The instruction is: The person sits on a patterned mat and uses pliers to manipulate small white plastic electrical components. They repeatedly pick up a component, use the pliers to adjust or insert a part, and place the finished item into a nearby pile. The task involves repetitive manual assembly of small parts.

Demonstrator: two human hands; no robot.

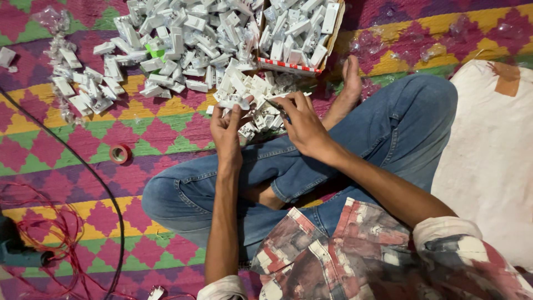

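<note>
I sit cross-legged in blue jeans on a patterned mat. My left hand [227, 130] holds a small white plastic part [232, 102] at its fingertips. My right hand [300, 122] grips the end of another white plastic piece [280, 99], its fingers curled down over it. Both hands hover over a small heap of white plastic parts [258, 114] lying in front of my legs. The two hands are close together, almost touching.
A large pile of white plastic parts [177, 44] spreads across the mat beyond my hands, and a cardboard box [300, 33] holds more. A red tape roll [120, 154] lies left. Black cable [83, 166] and red wire [50, 233] run at left. A white cushion [494, 155] sits right.
</note>
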